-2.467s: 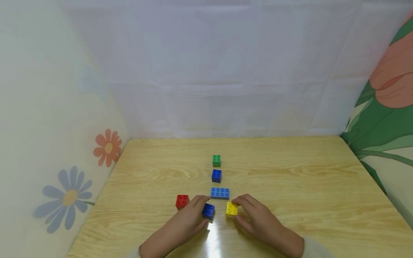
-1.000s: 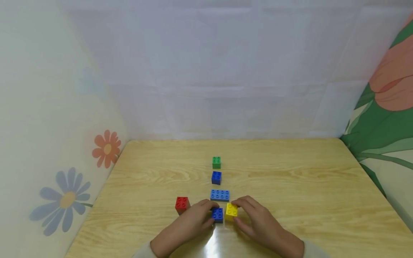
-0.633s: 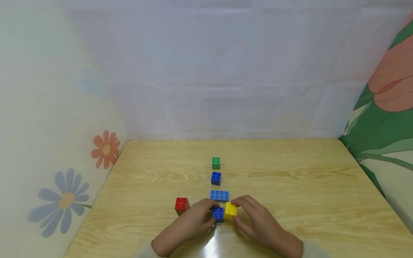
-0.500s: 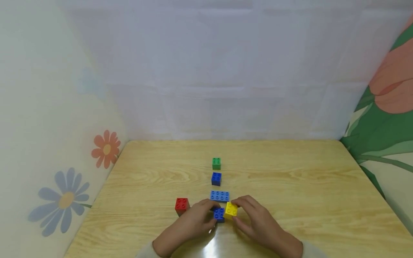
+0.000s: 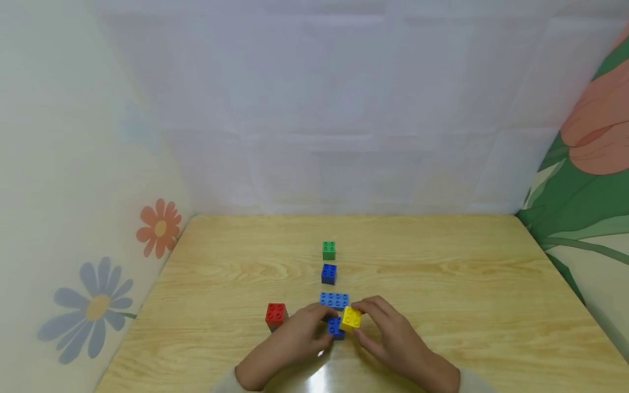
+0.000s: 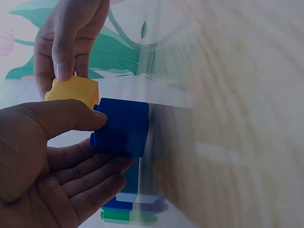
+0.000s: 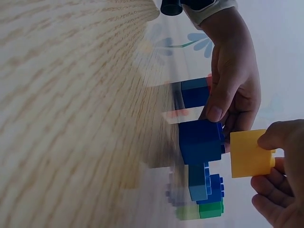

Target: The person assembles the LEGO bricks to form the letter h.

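Between its thumb and fingers, my left hand [image 5: 304, 334] grips a square dark blue brick [image 5: 336, 327] standing on the table, studs up. My right hand [image 5: 393, 334] pinches a square yellow brick [image 5: 351, 318] by its sides. In the right wrist view, the yellow brick [image 7: 249, 154] is held off the table, higher than the blue brick [image 7: 200, 142] and just clear of its studs. From the head, the yellow one covers the blue one's right edge. The left wrist view shows the blue brick [image 6: 122, 127] under my left thumb.
A red brick [image 5: 276, 312] sits on a blue one [image 7: 194, 92], left of my left hand. Beyond the hands, a light blue long brick [image 5: 334, 299], a dark blue brick [image 5: 329, 274] and a green brick [image 5: 328, 250] stand in a line on the wooden table [image 5: 442, 262].
My left hand has brought the dark blue brick rightward and set it straight beside the yellow one. My right hand has lifted the yellow brick slightly and leftward, over the blue brick's edge.
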The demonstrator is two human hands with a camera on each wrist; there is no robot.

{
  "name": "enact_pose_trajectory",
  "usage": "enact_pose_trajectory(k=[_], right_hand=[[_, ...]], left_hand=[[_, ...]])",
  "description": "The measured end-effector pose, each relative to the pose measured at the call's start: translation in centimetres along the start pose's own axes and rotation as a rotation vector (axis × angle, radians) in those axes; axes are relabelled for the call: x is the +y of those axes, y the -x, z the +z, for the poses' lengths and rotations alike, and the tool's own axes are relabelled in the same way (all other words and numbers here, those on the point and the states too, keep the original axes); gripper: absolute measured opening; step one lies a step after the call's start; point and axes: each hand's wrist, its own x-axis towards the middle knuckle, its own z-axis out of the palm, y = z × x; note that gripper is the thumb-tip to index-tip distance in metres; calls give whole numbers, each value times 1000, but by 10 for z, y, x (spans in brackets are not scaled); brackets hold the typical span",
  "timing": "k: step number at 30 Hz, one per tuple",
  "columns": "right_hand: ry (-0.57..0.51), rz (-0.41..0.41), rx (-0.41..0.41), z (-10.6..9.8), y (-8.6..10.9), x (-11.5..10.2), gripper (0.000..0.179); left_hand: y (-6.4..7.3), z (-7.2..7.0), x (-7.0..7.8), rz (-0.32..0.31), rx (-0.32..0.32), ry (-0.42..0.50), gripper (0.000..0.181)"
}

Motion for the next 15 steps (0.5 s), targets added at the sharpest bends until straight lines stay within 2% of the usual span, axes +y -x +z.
enact_pose_trajectory(k=[4, 11, 15], right_hand=[[6, -21, 7, 1, -1, 0, 47], [-17, -13, -17, 4, -5, -1, 48], [-37, -45, -18, 6, -7, -2, 49]], left_hand=[[0, 0, -1, 9, 6, -13, 36], [1, -1, -1, 11, 6, -15, 38], [1, -1, -2, 20, 7, -14, 38]])
